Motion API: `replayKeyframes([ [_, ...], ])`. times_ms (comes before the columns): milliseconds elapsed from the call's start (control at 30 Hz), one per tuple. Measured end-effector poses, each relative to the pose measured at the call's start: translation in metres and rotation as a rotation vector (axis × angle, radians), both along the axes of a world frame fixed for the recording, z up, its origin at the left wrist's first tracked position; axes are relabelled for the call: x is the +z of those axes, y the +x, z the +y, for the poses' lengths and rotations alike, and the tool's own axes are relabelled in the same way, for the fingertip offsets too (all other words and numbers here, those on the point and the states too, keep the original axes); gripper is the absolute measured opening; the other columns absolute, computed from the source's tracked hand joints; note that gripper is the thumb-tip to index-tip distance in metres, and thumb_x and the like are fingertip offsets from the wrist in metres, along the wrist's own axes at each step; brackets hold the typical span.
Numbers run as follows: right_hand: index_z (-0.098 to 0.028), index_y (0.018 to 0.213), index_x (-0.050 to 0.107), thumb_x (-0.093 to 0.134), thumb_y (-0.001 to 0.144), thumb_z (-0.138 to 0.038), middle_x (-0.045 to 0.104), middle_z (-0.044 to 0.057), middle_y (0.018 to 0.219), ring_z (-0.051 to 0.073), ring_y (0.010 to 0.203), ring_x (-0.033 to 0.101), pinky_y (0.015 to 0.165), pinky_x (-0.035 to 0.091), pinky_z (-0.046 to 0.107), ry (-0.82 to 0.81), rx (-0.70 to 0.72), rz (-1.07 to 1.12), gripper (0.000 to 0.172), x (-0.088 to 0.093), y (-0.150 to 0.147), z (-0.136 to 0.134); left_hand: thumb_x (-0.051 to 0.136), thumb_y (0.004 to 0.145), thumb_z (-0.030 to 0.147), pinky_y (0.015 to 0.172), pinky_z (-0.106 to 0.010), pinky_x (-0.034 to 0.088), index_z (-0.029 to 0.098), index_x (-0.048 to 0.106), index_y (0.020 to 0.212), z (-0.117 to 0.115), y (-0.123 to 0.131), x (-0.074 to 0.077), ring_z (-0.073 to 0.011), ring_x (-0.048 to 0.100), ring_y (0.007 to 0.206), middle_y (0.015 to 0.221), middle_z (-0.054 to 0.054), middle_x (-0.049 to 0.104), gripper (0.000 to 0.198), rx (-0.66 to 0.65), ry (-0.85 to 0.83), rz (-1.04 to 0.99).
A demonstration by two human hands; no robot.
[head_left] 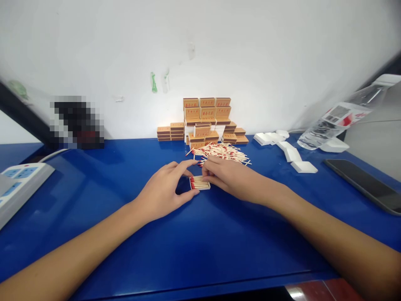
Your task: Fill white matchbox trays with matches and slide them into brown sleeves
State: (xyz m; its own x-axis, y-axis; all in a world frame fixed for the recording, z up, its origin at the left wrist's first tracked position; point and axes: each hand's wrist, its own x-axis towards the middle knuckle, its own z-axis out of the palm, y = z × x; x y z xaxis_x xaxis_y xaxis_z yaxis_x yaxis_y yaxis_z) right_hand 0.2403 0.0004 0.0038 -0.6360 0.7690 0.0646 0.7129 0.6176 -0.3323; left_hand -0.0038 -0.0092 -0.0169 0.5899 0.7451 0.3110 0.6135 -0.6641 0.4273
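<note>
A small white matchbox tray [199, 183] filled with red-tipped matches lies on the blue table [200, 251]. My left hand [164, 190] curves around its left end, thumb and fingers pinching it. My right hand [230, 175] presses on its right side with fingers closed over the matches. Just behind them lies a loose pile of matches [224, 152].
Stacks of orange matchboxes [205, 121] stand against the white wall. Empty white trays [293, 152] lie to the right, with a plastic water bottle [335, 123] and a dark phone [365, 184]. A power strip [19, 184] sits at the left edge.
</note>
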Motion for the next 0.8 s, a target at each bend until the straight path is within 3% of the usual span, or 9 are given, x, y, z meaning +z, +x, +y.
replayKeyframes([
  [333, -0.019, 0.101, 0.068, 0.058, 0.107, -0.026, 0.063, 0.007, 0.103, 0.020, 0.086, 0.060, 0.076, 0.043, 0.032, 0.035, 0.073, 0.022, 0.013, 0.006, 0.013, -0.002, 0.079, 0.092, 0.032, 0.105, -0.046, 0.053, 0.028, 0.046, 0.153, -0.001, 0.001, 0.001, -0.0264, 0.068, 0.119, 0.118, -0.002, 0.078, 0.069, -0.002, 0.005, -0.004],
  [800, -0.018, 0.097, 0.066, 0.058, 0.105, -0.021, 0.066, 0.006, 0.101, 0.018, 0.083, 0.061, 0.074, 0.044, 0.032, 0.034, 0.079, 0.075, 0.011, 0.003, 0.001, -0.007, 0.076, 0.095, 0.033, 0.104, -0.047, 0.054, 0.028, 0.046, 0.152, -0.001, 0.001, 0.002, -0.0281, 0.067, 0.120, 0.118, -0.003, 0.078, 0.065, -0.025, 0.026, -0.003],
])
